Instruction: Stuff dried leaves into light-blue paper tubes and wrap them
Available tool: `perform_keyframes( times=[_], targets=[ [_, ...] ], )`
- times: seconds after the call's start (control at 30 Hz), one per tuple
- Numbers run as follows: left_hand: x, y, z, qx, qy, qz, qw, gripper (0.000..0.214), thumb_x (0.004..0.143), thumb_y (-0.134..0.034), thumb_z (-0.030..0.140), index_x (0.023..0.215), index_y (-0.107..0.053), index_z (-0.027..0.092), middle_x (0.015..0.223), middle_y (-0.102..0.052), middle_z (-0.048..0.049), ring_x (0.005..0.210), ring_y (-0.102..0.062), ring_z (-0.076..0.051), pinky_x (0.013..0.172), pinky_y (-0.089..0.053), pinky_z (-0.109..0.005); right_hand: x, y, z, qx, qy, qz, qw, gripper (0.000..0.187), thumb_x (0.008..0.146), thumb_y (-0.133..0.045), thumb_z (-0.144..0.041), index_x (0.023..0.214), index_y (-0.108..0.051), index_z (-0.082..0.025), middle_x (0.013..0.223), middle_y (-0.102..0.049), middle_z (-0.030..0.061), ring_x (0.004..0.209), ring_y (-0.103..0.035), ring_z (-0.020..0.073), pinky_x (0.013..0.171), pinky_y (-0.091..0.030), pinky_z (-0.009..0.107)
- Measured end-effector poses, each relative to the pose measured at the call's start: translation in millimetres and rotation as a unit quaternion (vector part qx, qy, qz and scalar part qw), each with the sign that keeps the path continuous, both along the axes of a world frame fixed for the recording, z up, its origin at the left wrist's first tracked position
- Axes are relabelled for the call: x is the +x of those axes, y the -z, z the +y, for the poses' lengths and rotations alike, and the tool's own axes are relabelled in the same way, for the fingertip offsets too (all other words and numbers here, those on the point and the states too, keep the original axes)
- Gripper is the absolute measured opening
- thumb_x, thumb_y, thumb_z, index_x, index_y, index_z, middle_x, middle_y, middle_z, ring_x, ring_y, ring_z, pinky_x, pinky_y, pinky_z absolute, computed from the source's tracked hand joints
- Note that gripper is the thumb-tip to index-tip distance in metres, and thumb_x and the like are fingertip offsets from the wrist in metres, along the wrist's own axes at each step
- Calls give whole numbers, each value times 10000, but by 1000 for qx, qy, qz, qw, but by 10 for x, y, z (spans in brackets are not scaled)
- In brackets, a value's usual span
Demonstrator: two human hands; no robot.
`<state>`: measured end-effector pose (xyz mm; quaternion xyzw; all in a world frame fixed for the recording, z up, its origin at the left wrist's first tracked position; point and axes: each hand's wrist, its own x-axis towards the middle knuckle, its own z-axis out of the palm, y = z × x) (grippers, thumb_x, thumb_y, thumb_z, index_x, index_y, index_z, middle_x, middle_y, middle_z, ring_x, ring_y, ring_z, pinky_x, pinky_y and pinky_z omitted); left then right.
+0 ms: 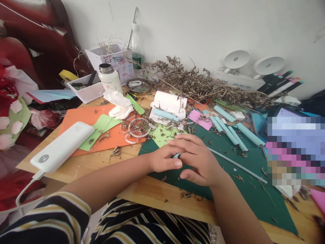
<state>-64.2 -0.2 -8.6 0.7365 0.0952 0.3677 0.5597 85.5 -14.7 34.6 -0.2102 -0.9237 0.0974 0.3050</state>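
Note:
My left hand (165,160) and my right hand (199,157) meet above the dark green sheet, the right fingers lying across the left ones. Between them shows the curved end of a light-blue paper roll (176,155); the rest of it is covered by my fingers. Several finished-looking light-blue paper rolls (230,135) lie on the green sheet (243,189) to the right. Beyond my hands is a light green paper (161,134), and a ring of clear tape (139,127) rests to the left among dry leaf bits.
A white power bank (63,145) with a cable lies on the left over orange paper (76,117). Behind stand a cream bottle (111,79), crumpled tissue (118,105) and a heap of dried plants (188,79) along the wall. A white router (236,78) stands back right.

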Motion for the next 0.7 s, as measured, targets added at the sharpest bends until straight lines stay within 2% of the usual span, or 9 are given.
perform_keyframes(
  times=[0.1, 0.2, 0.3, 0.5, 0.6, 0.7],
  targets=[
    [-1, 8, -11, -17, -22, 6, 1000, 482, 801, -277, 538, 700, -488, 116, 575, -452, -21, 583, -454, -131, 584, -405, -266, -13, 40, 4, -10, -13, 87, 996, 275, 827, -350, -355, 787, -551, -171, 1014, -555, 122, 903, -517, 192, 800, -427, 382],
    [4, 4, -16, -58, -39, -4, 998, 442, 805, -296, 502, 723, -492, 115, 528, -404, 2, 512, -414, -113, 516, -378, -250, 8, 56, 5, -35, 9, 154, 987, 108, 773, -434, -223, 860, -493, -198, 994, -534, 104, 873, -523, 176, 740, -451, 354],
    [13, -23, -19, -107, -53, -8, 993, 390, 781, -334, 469, 731, -484, 113, 546, -410, 4, 474, -391, -98, 460, -351, -235, 24, 57, 4, -35, 18, 159, 986, 161, 731, -485, -189, 887, -457, -220, 976, -527, 86, 894, -515, 188, 749, -448, 375],
    [-4, -128, -44, -153, -70, 2, 986, 141, 702, -362, 256, 625, -404, 146, 518, -389, 22, 469, -377, -88, 459, -339, -224, -22, 125, 26, 78, 54, 76, 993, 338, 660, -626, -320, 907, -414, -229, 1075, -477, 110, 1005, -465, 250, 823, -405, 452],
    [-19, -149, -52, -151, -72, -4, 986, 102, 683, -352, 241, 652, -390, 151, 510, -392, 28, 465, -369, -89, 469, -335, -229, -22, 139, 50, 53, 75, 100, 991, 354, 698, -573, -402, 950, -400, -226, 1064, -484, 117, 1006, -466, 245, 817, -407, 445],
    [-20, -116, -51, -139, -87, -12, 986, 164, 721, -358, 306, 704, -391, 146, 544, -398, 29, 477, -377, -89, 488, -339, -236, 6, 104, 67, 33, 105, 92, 990, 237, 737, -526, -399, 883, -455, -228, 1019, -509, 97, 987, -470, 240, 821, -398, 434]
  ],
)
